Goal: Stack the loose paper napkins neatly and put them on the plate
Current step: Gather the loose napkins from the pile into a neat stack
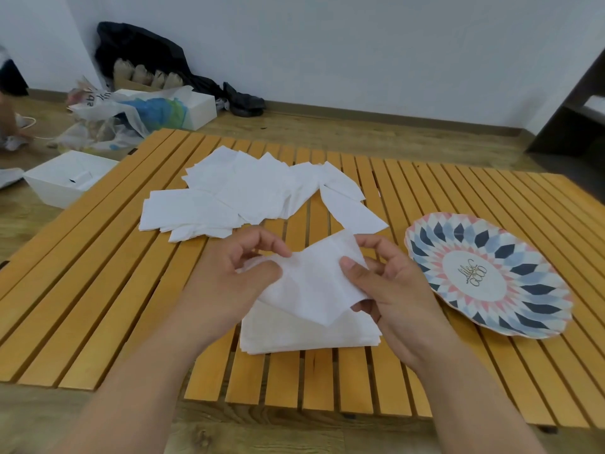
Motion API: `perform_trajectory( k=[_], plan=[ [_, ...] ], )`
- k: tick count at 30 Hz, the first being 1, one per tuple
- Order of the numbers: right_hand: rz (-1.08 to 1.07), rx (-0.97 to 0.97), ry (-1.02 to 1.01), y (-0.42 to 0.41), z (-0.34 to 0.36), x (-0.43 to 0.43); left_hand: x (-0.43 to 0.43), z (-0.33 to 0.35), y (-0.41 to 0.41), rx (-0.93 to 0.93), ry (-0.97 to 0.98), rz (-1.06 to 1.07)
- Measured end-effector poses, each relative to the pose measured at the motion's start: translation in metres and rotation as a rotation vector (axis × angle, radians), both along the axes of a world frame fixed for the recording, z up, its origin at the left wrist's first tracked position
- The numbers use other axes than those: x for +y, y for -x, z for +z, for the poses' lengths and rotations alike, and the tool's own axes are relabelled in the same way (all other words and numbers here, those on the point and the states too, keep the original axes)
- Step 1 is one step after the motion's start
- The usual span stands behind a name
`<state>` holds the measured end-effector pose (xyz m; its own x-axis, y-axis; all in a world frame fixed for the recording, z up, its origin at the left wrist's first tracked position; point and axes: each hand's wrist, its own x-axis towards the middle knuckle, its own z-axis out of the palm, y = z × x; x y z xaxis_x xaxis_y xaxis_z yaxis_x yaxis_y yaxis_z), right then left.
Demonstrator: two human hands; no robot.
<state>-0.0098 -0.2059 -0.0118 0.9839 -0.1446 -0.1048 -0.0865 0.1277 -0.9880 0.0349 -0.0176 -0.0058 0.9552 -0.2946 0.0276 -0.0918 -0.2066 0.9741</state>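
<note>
One white paper napkin [314,280] hangs slightly crumpled between both hands above the table. My left hand [229,280] pinches its left edge with thumb and fingers. My right hand [389,283] pinches its right edge, thumb on top. Directly beneath lies a squared stack of napkins [304,335], partly hidden by the held one. Several loose napkins [248,191] lie spread in an overlapping heap at the far middle of the table. The patterned plate [510,309] sits to the right, with nothing on it.
The slatted wooden table [98,290] stands low on a wood floor. A white box [65,181] sits off its far left corner, with plastic bags [108,119] and a black bag [140,50] by the wall. Dark furniture [576,103] stands at the far right.
</note>
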Motion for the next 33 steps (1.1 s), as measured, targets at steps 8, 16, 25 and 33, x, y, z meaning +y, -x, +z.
perform_trajectory(
  k=[8,16,25,33],
  plan=[
    [-0.090,-0.049,-0.058,-0.001,0.001,0.003,-0.007,-0.009,0.003,0.074,-0.152,-0.148],
    [-0.096,-0.015,-0.139,-0.001,0.000,0.003,-0.009,-0.013,0.004,-0.071,-0.177,-0.213],
    [-0.022,0.073,-0.196,-0.001,0.002,-0.006,-0.005,-0.004,0.003,0.158,0.071,-0.025],
    [0.081,0.086,0.071,0.001,0.001,-0.007,-0.004,-0.006,0.000,0.465,0.169,0.060]
  ],
)
